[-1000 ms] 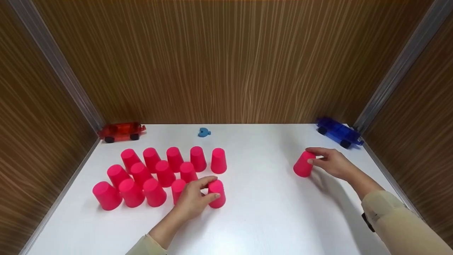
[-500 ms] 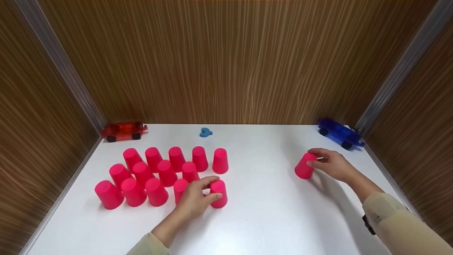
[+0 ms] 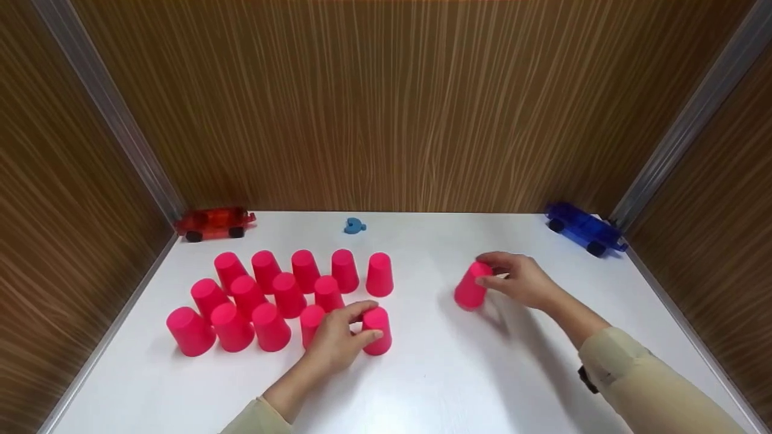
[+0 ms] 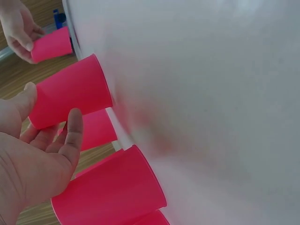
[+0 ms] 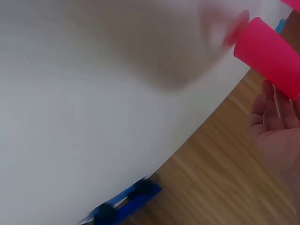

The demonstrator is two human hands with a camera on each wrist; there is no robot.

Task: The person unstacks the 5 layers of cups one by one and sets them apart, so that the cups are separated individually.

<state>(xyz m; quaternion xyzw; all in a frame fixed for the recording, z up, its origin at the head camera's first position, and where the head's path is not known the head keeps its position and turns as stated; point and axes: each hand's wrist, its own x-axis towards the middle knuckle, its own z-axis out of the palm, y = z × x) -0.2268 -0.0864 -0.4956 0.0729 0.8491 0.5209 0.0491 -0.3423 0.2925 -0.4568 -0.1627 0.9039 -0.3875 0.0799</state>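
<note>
Near the front of the pink cup rows, my left hand (image 3: 338, 340) pinches an upside-down pink cup (image 3: 377, 331) near its top. The left wrist view shows thumb and fingers on either side of this cup (image 4: 72, 91). To the right, my right hand (image 3: 522, 280) grips another inverted pink cup (image 3: 471, 288) by its upper part. That cup looks slightly raised off the table in the right wrist view, where its wall (image 5: 269, 54) shows above a reflection. Several more inverted cups (image 3: 289, 295) stand in three rows at the left; my left hand partly hides one (image 3: 311, 322).
A red toy car (image 3: 216, 224) sits at the back left corner, and a blue toy car (image 3: 585, 229) at the back right. A small blue wrench-shaped piece (image 3: 354, 226) lies near the back wall (image 3: 386, 108). Wood-patterned panels enclose the white table (image 3: 434, 386).
My right hand has moved left with its cup, towards the rows. The left hand keeps its hold in about the same place. The head view has shifted slightly.
</note>
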